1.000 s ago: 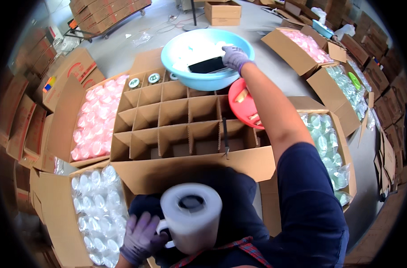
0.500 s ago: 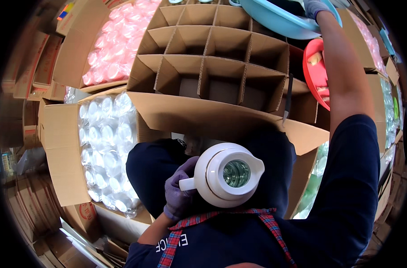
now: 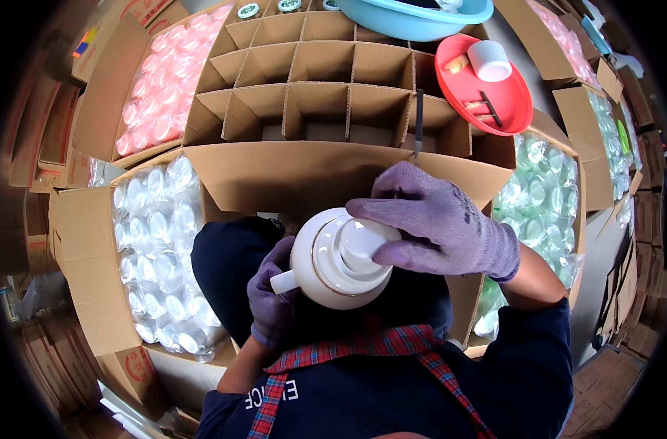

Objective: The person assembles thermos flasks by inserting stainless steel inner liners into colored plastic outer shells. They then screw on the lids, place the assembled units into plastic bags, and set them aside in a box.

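The jug [image 3: 328, 287] is held over the lap [image 3: 419, 301], its handle [image 3: 283, 282] gripped by the curled left hand [image 3: 271, 296]. The lid [image 3: 361, 245] is pinched atop the jug by the right hand [image 3: 442, 225], thumb and fingers parted only by its width; whether it is fully seated cannot be told. The jug is best kept steady and the lid level, so that pressure is spread evenly.

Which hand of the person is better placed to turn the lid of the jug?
Probably the right hand: its thumb and fingers are at the lid, while the left hand is at the handle of the jug.
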`<control>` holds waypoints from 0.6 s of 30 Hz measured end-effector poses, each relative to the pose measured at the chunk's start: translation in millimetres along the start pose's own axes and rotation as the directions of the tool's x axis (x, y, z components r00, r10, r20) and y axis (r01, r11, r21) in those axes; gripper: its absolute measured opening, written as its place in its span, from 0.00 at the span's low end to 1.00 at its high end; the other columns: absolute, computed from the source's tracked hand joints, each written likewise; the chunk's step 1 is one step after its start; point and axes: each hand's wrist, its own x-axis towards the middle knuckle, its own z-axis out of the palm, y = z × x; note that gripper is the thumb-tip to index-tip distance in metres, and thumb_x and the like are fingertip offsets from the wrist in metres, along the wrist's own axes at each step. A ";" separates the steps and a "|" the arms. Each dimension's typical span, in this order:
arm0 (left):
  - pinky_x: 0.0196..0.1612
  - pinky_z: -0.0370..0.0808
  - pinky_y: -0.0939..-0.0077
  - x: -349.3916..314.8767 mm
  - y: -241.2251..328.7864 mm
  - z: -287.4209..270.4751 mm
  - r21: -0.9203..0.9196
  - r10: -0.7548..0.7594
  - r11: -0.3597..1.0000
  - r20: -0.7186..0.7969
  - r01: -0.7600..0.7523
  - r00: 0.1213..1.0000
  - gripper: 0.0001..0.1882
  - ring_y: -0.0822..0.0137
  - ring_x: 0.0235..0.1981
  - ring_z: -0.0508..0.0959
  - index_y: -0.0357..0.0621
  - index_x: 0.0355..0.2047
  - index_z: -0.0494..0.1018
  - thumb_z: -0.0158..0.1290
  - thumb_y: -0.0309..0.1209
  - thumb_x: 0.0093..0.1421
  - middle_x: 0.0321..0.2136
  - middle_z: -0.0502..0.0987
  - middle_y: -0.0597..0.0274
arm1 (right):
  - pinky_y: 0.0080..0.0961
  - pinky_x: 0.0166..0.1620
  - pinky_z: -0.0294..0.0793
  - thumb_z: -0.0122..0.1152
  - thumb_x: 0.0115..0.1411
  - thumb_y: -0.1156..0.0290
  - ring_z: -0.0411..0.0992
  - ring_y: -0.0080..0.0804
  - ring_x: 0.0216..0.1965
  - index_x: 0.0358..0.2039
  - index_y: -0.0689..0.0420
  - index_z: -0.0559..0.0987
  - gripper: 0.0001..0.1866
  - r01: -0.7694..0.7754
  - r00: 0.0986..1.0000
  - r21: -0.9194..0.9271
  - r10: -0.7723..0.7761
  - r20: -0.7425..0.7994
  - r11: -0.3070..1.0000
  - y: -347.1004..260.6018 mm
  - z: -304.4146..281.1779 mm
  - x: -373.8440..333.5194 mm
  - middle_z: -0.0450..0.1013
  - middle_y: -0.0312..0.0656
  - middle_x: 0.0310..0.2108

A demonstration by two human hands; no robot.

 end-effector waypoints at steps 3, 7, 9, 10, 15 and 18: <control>0.62 0.65 0.62 -3.7 -0.2 0.2 0.033 0.017 0.999 -0.002 -0.017 1.000 0.24 0.55 0.61 0.71 0.42 0.22 0.70 0.70 0.45 0.53 0.60 0.71 0.42 | 0.36 0.48 0.75 0.65 0.61 0.62 0.74 0.50 0.43 0.56 0.61 0.75 0.25 0.095 0.982 0.017 -0.091 -0.166 0.995 5.6 24.5 -6.4 0.71 0.52 0.46; 0.62 0.65 0.62 -2.8 -4.6 -0.7 0.024 0.055 0.998 0.014 -0.055 0.998 0.25 0.55 0.61 0.71 0.41 0.23 0.70 0.69 0.48 0.53 0.60 0.70 0.41 | 0.46 0.57 0.69 0.65 0.59 0.60 0.70 0.53 0.55 0.57 0.58 0.75 0.28 0.309 0.925 -0.250 -0.351 -0.145 0.918 5.1 27.8 -9.7 0.69 0.49 0.57; 0.61 0.66 0.62 -0.7 -11.4 -1.9 0.054 0.080 0.995 0.059 -0.083 0.995 0.27 0.55 0.60 0.71 0.40 0.23 0.70 0.68 0.51 0.54 0.60 0.70 0.41 | 0.51 0.63 0.62 0.61 0.61 0.52 0.65 0.54 0.61 0.60 0.57 0.73 0.32 0.227 0.964 -0.224 -0.251 -0.086 0.948 -0.9 28.7 -20.7 0.66 0.48 0.62; 0.61 0.67 0.63 -6.2 -10.0 -6.0 0.049 0.023 0.999 0.019 -0.024 1.000 0.29 0.56 0.60 0.71 0.37 0.28 0.72 0.66 0.54 0.54 0.59 0.71 0.42 | 0.52 0.64 0.60 0.60 0.61 0.49 0.63 0.55 0.62 0.61 0.57 0.72 0.33 0.186 0.974 -0.204 -0.208 -0.090 0.961 -1.6 36.6 -24.0 0.66 0.48 0.62; 0.60 0.70 0.67 -2.2 -1.0 -6.5 0.027 -0.056 0.998 0.040 0.055 0.998 0.52 0.60 0.56 0.75 0.23 0.56 0.68 0.63 0.64 0.51 0.55 0.74 0.48 | 0.54 0.67 0.55 0.50 0.61 0.35 0.60 0.53 0.65 0.63 0.58 0.68 0.42 0.215 0.969 -0.375 -0.244 -0.029 0.902 15.8 27.4 -13.7 0.64 0.52 0.63; 0.60 0.69 0.67 -2.1 0.7 -4.3 0.076 -0.012 0.997 0.014 0.011 1.000 0.53 0.62 0.56 0.75 0.24 0.58 0.68 0.63 0.64 0.51 0.56 0.75 0.49 | 0.47 0.55 0.71 0.70 0.55 0.54 0.68 0.56 0.56 0.59 0.59 0.66 0.38 -0.186 0.777 -0.364 -0.090 -0.623 0.913 88.1 -47.3 -1.2 0.65 0.57 0.57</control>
